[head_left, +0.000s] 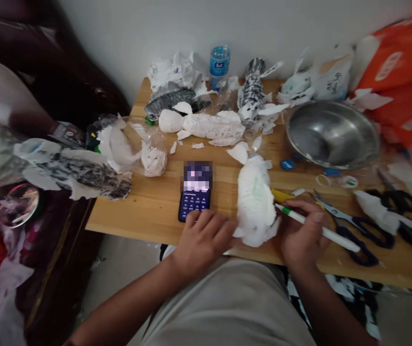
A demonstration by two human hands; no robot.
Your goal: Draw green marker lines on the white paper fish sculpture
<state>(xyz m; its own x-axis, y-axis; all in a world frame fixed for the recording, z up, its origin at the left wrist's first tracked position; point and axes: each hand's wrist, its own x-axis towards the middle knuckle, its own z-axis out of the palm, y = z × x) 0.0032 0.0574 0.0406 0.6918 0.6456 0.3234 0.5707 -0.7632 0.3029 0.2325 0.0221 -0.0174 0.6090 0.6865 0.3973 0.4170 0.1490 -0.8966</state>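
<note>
My right hand (304, 240) grips a white marker (335, 238) with a green band, its tip pointing left at a white paper-covered figure (253, 192). Faint green strokes mark the figure's top as it lies near the table's front edge. My left hand (202, 240) rests with its fingers apart, the fingertips at the lower end of a phone (194, 205) with a lit screen, part of which is blurred out. That hand's thumb side is close to the figure; whether it touches cannot be made out.
Scissors (343, 214) lie right of the marker. A metal bowl (335, 129) stands behind them. Toward the wall are a water bottle (220, 65), a white paper figure (209, 126) and a black-and-white one (252, 91). Another painted figure (79, 170) juts over the left edge.
</note>
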